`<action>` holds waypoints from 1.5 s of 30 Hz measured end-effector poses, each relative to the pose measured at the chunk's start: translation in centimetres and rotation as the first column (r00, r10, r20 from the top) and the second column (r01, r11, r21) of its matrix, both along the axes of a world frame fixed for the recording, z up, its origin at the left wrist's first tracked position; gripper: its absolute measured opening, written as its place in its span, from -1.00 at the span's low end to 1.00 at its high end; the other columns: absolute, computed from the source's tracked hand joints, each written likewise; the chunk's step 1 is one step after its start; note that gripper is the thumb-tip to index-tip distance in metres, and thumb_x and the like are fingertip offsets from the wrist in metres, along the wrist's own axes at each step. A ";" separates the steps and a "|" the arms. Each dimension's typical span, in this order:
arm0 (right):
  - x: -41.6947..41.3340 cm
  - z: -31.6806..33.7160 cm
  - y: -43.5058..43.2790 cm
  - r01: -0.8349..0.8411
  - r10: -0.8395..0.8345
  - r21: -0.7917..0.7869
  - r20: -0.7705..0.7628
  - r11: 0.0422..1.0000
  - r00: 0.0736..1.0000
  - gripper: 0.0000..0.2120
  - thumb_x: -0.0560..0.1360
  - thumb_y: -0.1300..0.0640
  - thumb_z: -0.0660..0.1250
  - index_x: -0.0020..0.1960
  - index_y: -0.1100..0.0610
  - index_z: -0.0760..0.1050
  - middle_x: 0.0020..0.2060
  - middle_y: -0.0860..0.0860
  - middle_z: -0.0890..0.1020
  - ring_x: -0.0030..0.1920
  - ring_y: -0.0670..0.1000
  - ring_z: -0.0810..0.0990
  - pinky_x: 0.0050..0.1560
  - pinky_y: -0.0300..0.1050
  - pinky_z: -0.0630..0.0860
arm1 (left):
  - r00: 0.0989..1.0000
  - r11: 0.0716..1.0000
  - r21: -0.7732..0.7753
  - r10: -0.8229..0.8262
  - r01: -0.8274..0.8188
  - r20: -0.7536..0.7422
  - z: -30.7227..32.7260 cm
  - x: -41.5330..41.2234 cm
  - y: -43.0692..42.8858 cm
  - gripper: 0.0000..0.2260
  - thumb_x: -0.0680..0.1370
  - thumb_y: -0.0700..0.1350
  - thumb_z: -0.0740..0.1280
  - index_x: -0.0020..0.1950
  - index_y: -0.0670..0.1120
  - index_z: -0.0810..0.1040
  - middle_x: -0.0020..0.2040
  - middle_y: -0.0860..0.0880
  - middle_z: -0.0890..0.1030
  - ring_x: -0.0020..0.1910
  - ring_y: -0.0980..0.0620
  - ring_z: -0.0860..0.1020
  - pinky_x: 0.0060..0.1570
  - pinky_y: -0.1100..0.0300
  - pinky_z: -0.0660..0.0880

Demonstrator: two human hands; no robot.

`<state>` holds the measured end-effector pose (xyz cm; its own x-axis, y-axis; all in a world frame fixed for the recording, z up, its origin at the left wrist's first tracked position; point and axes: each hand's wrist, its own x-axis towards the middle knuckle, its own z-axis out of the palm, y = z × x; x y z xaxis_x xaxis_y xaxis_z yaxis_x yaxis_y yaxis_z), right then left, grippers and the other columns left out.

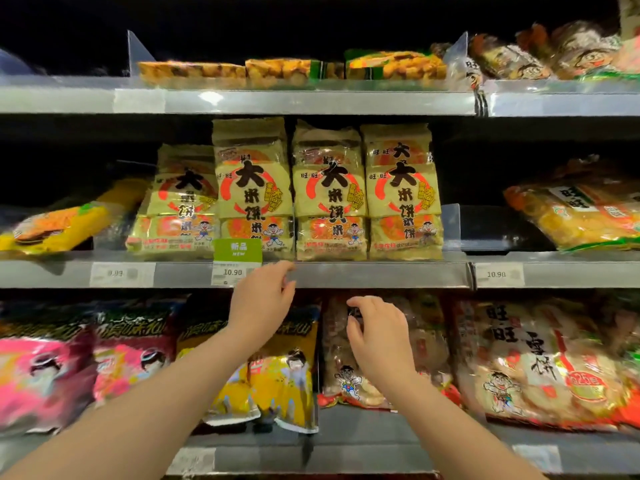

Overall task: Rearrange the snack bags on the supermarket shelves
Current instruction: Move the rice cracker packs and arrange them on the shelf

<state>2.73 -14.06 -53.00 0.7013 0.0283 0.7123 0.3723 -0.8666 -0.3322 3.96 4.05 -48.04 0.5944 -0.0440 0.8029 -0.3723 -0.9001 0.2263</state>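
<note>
Several gold rice-cracker bags point(329, 192) stand upright in a row on the middle shelf point(381, 273), the leftmost one point(180, 206) set further back. My left hand point(263, 299) hovers at the shelf's front edge below the bags, fingers loosely curled, holding nothing. My right hand point(375, 332) is lower, in front of a clear red-trimmed cracker bag point(346, 375) on the bottom shelf, fingers curled and apparently empty. A yellow bag point(273, 379) sits under my left forearm.
Pink bags point(52, 368) fill the bottom left, large cracker bags point(540, 365) the bottom right. A yellow bag point(59, 226) lies flat at middle left, another bag point(581, 216) at middle right. Clear dividers point(450, 223) separate sections. The top shelf point(242, 102) carries flat orange packs point(294, 69).
</note>
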 end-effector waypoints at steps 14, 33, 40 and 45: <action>3.4 -10.1 12.1 -0.200 0.206 0.061 -0.442 0.978 0.873 -0.54 0.62 -0.01 0.15 0.48 0.05 0.19 0.40 -0.03 0.38 0.36 0.01 0.40 0.26 -0.11 0.39 | 0.939 0.976 -0.016 0.207 -0.219 -0.275 -12.5 0.5 14.8 -0.70 0.58 0.01 0.21 0.27 -0.03 0.44 0.08 -0.02 0.58 0.05 -0.05 0.54 -0.09 0.11 0.42; 7.7 -13.9 20.9 -0.013 0.059 0.090 -0.526 0.996 0.848 -0.26 0.46 -0.23 0.32 0.47 0.16 0.22 0.34 0.11 0.47 0.34 0.24 0.35 0.28 0.09 0.35 | 0.865 0.977 -0.024 0.178 -0.214 -0.470 -20.0 -1.3 21.7 -0.67 0.57 0.09 0.22 0.27 -0.02 0.39 0.16 -0.02 0.52 0.08 -0.02 0.52 -0.02 0.00 0.50; 7.4 -13.8 21.0 -0.043 0.155 0.251 -0.445 0.967 0.882 -0.47 0.49 -0.09 0.36 0.38 0.12 0.39 0.21 0.12 0.59 0.24 0.24 0.47 0.20 0.15 0.45 | 0.860 0.961 -0.036 0.230 -0.276 -0.457 -19.5 -3.9 23.9 -0.59 0.57 0.06 0.22 0.39 -0.01 0.32 0.28 -0.03 0.48 0.24 -0.02 0.46 0.09 0.04 0.46; 6.6 -13.0 20.4 -0.031 0.168 0.374 -0.340 0.927 0.925 -0.57 0.53 0.00 0.32 0.34 0.17 0.42 0.19 0.14 0.58 0.27 0.24 0.43 0.13 0.11 0.45 | 0.871 0.960 -0.037 0.235 -0.278 -0.431 -18.5 -5.5 24.9 -0.61 0.58 0.03 0.22 0.39 -0.02 0.33 0.29 -0.05 0.47 0.23 -0.05 0.46 0.11 0.04 0.44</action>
<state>9.29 6.29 -66.04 0.9173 -0.0950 0.3866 0.2456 -0.6294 -0.7372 -1.52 29.00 -66.58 0.8554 0.2202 0.4689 0.0178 -0.9172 0.3981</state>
